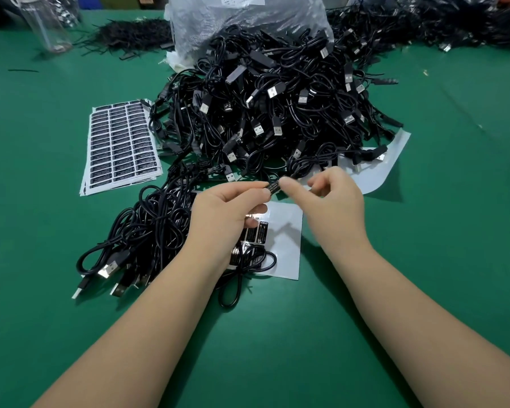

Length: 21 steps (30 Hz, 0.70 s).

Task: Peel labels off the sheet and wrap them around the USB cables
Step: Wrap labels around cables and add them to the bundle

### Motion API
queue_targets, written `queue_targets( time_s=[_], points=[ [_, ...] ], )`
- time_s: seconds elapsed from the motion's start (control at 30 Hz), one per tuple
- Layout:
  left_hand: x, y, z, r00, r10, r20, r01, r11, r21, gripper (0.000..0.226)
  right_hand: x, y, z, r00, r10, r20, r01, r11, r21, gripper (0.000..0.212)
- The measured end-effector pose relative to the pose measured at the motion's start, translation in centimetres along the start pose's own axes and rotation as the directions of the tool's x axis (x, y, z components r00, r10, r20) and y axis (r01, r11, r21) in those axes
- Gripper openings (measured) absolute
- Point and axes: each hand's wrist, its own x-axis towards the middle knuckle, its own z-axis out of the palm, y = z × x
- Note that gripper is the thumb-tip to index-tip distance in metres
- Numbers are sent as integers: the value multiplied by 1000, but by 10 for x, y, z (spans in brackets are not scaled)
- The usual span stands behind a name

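Left hand [230,207] pinches label [274,186] on cable [306,169]; right hand [330,198] pinches cable taut, forefinger pressing label for wrapping.

Both bare forearms extend forward; left hand [228,214] and right hand [326,198] meet, fingers curled, index fingertips pinching together.

Green table [424,260], cables [277,107], label sheets [121,142].

A single head-worn wide-angle view looks forward and down over a green table [424,260], close above both forearms, which enter from six o'clock; the cable heap [277,98] lies farther off toward twelve o'clock.
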Motion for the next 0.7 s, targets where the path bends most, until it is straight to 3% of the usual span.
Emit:
queue_targets(
  time_s=[0.1,0.2,0.33,0.7],
  points=[
    [0,1,-1,1000,-20,-18,19,999,-28,18,6,-1,-5,993,115,-27,-108,978,180,19],
    [1,0,0,1000,-17,-19,17,1000,-18,18,4,-3,-8,995,53,82,-79,934,349,8],
    [2,-2,0,1000,11,5,-11,1000,15,17,0,-3,-7,943,-112,313,23,961,275,24],
    [3,-5,0,992,81,94,-94,985,143,20,4,1,-13,936,-106,337,29,974,226,25]
  ],
)
